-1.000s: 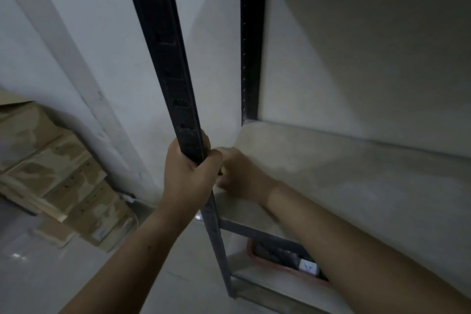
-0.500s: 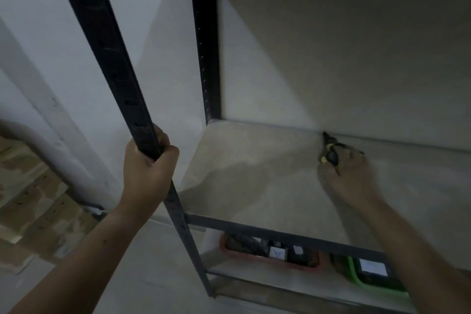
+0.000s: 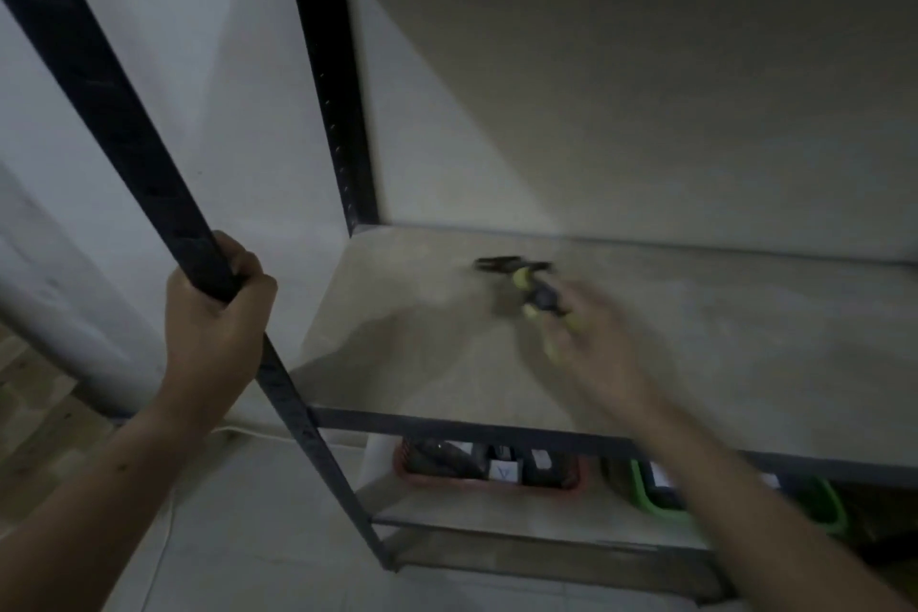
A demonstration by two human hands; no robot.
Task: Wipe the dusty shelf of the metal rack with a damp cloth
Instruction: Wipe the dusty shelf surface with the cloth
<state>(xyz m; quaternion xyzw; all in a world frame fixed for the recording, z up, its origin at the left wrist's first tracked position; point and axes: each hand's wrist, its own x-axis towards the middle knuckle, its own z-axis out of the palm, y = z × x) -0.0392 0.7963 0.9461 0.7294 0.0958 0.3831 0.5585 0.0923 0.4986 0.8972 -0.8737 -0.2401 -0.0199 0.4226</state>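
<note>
The metal rack's pale, dusty shelf (image 3: 745, 338) fills the middle and right of the head view. My left hand (image 3: 213, 328) is closed around the rack's dark front upright (image 3: 124, 124), just above shelf level. My right hand (image 3: 596, 348) is low over the shelf's middle and blurred by motion. At its fingertips is a small black and yellow-green object (image 3: 526, 281); it is too blurred to tell whether it is the cloth. The object's black tip points left toward the rear upright (image 3: 338, 90).
On the lower shelf stand a red basket (image 3: 492, 482) and a green basket (image 3: 646, 502), both holding dark items. A white wall runs behind and to the left of the rack. Brown boards (image 3: 30, 412) lie at the far left on the floor.
My right hand swept from the shelf's front left corner to its back middle, then came slightly forward. The object now shows at its fingertips. My left hand kept its grip on the upright.
</note>
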